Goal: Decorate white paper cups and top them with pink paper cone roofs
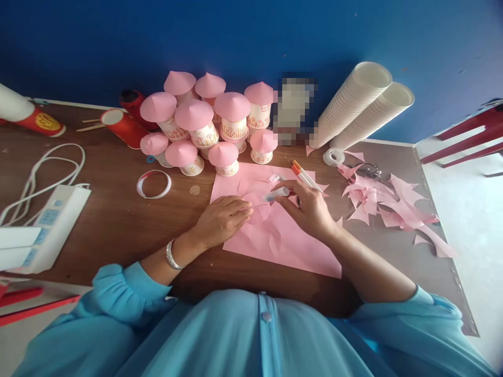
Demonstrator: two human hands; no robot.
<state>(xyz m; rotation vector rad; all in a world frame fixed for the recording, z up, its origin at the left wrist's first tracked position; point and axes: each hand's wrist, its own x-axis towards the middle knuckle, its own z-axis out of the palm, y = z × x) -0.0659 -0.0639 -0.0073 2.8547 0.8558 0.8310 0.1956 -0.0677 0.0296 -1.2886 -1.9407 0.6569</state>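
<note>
My right hand (pixel 312 209) is closed round a small white glue stick (pixel 280 192), its bluish end tilted down to the left over a pink paper circle (pixel 261 210). At the circle's left edge lies my left hand (pixel 225 220), fingers together and tips holding the paper. The thumb is hidden. Beneath both is a large creased sheet of pink paper (pixel 291 248). A small clear cap (pixel 276 178) and two orange-and-white markers (pixel 307 177) rest on the sheet near my right hand.
Several paper cups with pink cone roofs (pixel 194 116) stand at the back. Stacked white cups (pixel 349 107) lean on the wall. Pink scraps (pixel 393 201) and a tape roll (pixel 334 156) lie right; a larger tape ring (pixel 154 184), red cup (pixel 123 128) and power strip (pixel 58 228) lie left.
</note>
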